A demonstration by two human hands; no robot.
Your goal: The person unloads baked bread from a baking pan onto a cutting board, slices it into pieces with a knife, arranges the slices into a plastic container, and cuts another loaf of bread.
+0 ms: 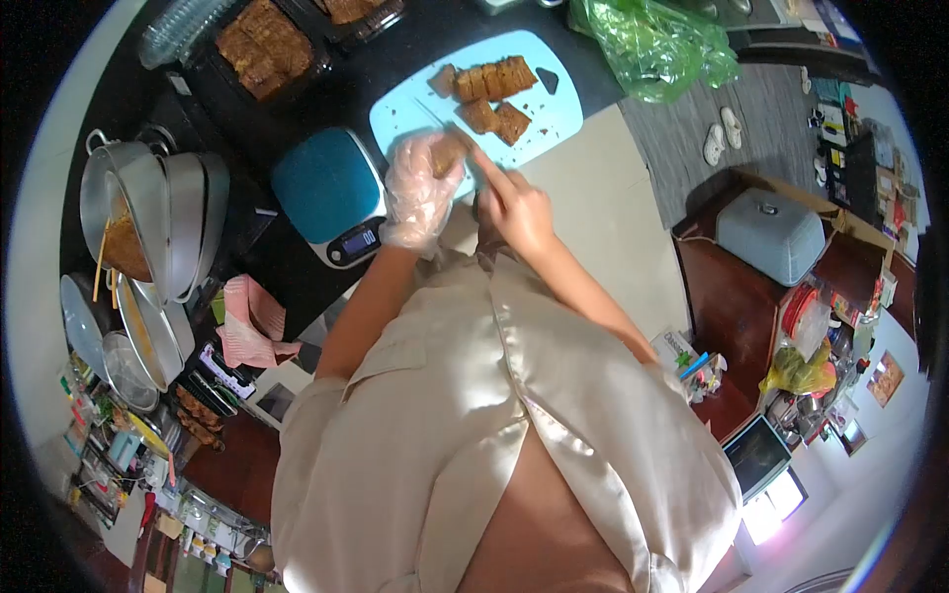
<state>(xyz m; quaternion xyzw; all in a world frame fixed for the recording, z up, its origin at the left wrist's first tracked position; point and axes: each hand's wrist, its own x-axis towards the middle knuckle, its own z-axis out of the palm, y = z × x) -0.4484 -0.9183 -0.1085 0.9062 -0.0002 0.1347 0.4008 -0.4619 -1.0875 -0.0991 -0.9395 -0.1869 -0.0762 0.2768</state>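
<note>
My left hand (417, 193) wears a clear plastic glove and is closed around a brown piece of food (448, 155), over the near edge of a light blue cutting board (405, 104). My right hand (521, 210), bare, grips a knife (442, 117), its forefinger stretched along the tool. The thin blade points up and left over the board, right beside the held piece. Farther up the board lie a row of cut brown slices (494, 79) and a few loose chunks (497, 119), with crumbs around them. Glove and fingers hide part of the held piece and the knife handle.
A blue-topped kitchen scale (326, 183) stands left of the board. Beyond it are a container of brown food (265, 47) and stacked metal pots (183, 217). A green plastic bag (657, 49) lies at the upper right. A pink cloth (249, 321) sits at the left.
</note>
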